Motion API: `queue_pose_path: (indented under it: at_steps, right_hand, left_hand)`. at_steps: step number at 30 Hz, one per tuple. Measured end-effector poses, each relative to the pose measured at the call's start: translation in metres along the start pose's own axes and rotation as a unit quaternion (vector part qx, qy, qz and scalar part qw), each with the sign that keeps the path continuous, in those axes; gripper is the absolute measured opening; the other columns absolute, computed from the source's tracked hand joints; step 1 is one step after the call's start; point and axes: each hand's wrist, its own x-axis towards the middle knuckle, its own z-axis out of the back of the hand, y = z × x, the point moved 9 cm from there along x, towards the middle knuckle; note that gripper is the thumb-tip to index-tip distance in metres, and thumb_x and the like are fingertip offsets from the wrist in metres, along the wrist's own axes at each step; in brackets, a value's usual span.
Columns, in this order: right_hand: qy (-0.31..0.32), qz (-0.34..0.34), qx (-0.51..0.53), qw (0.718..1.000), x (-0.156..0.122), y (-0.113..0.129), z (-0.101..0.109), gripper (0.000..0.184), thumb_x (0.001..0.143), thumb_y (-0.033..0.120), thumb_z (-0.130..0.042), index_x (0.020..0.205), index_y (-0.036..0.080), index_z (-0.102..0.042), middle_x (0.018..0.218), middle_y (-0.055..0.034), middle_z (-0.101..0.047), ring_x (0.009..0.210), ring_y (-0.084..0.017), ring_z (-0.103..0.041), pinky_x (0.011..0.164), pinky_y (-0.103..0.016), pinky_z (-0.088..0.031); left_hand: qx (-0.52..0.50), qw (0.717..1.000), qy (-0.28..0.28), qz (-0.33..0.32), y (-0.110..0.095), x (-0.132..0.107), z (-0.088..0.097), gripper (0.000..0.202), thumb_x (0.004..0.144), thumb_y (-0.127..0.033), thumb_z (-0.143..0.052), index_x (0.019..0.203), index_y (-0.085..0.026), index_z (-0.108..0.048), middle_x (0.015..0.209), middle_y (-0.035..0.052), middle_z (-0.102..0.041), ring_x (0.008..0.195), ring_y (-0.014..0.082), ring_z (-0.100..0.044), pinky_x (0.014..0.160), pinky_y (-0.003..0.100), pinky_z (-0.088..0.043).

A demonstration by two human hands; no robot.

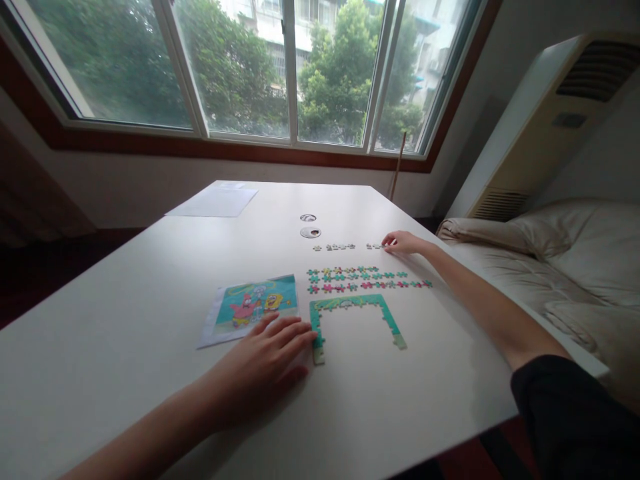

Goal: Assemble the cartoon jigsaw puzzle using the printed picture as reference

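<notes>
jigsaw pieces (343, 247) are lying in a broken far row on the white table (125, 320), with coloured pieces (340, 288) forming three nearer rows. a joined border (350, 303) is sitting closest to the wearer, its open side facing them.

right hand (404, 243): reaching to the right end of the far row, fingers bent and drawn together, fingertips meeting the pieces there; whether it is gripping one, cannot tell. left hand (280, 340): lying palm down, fingers extended and loosely parted, gripping nothing visible, fingertips appearing to touch the border's left side, near the picture sheet (240, 310).

handling, as judged: the pieces are looking light, thin and fairly stiff, probably card, with narrow tabs being the weak points. low edges are likely offering little to grasp, so finger and thumb should be taking opposite sides of the body, not a tab. the border is seeming weak at its joints; sideways pressure is risking parting its legs, so flat fingertips should be steadying it.
</notes>
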Motion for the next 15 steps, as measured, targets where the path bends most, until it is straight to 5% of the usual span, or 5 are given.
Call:
queue_pose_path:
  at_steps: [8, 15]
  right_hand:
    - [0.025, -0.005, 0.118, 0.993, 0.003, 0.002, 0.002, 0.032, 0.060, 0.033, -0.070, 0.082, 0.012, -0.062, 0.083, -0.0083, -0.065, 0.067, -0.016, -0.057, 0.058, -0.026, -0.044]
    - [0.043, 0.077, 0.220, 0.971, -0.061, 0.044, 0.005, 0.042, 0.068, 0.046, -0.062, 0.093, 0.014, -0.054, 0.075, -0.0033, -0.064, 0.067, -0.012, -0.057, 0.062, -0.025, -0.044]
  left_hand:
    - [0.016, 1.000, 0.020, 0.009, -0.002, 0.001, 0.002, 0.038, 0.084, -0.024, -0.049, 0.122, -0.022, -0.048, 0.123, 0.0058, -0.055, 0.113, 0.0252, -0.048, 0.099, 0.045, -0.033]
    - [0.019, 1.000, 0.008, 0.006, 0.000, 0.000, 0.000, 0.038, 0.084, -0.022, -0.048, 0.123, -0.021, -0.048, 0.124, 0.0068, -0.055, 0.114, 0.0263, -0.047, 0.099, 0.046, -0.033]
